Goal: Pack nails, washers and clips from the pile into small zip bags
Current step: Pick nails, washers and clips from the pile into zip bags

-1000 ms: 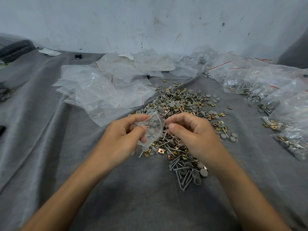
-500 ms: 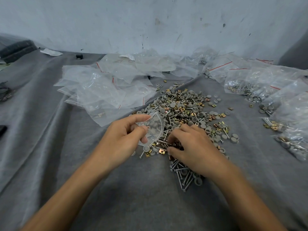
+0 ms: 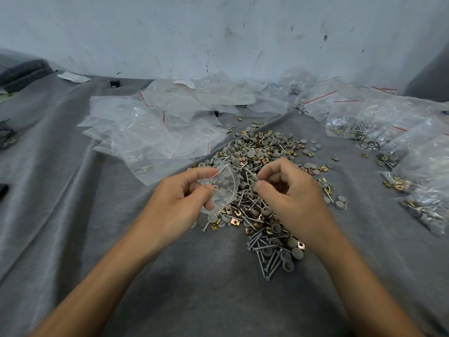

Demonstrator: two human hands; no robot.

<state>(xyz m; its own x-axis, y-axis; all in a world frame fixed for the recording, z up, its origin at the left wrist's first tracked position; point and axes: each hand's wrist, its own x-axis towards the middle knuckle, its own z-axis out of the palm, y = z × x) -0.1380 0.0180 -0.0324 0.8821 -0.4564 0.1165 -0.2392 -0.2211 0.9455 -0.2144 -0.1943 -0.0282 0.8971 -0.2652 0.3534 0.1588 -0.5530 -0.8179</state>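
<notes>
Left hand [image 3: 175,203] is gripping a small zip bag [image 3: 226,188] between thumb and fingers, holding it over the near-left edge of the pile [image 3: 262,152], with the mouth turning toward the right hand [image 3: 291,198]. A few grey washers seem to be sitting inside, though through clear film they are hard to tell from those lying behind.

Right hand is hovering just beside the bag mouth, fingers curled, thumb and forefinger tips meeting. Whether it is pinching a part: cannot tell, too small.

The pile is lying on the grey cloth [image 3: 121,239] between the empty bags [image 3: 150,132] on the left and the filled bags [image 3: 364,127] on the right. It is mixing nails [image 3: 269,261], washers and brass clips [image 3: 234,222].

Risks, as I am judging them:
- The film is looking limp. If the left grip is slackening, the mouth could be closing and a part would be missing it and falling back into the pile.
- The bag is lying sideways rather than mouth up, so washers already inside could be sliding out.
- A nail going in point first could be snagging or piercing the film.
- With parts this tangled, the pinch could be lifting the wrong piece or two at once, spoiling the count.
- Anything dropped could be rolling into the cloth folds.
</notes>
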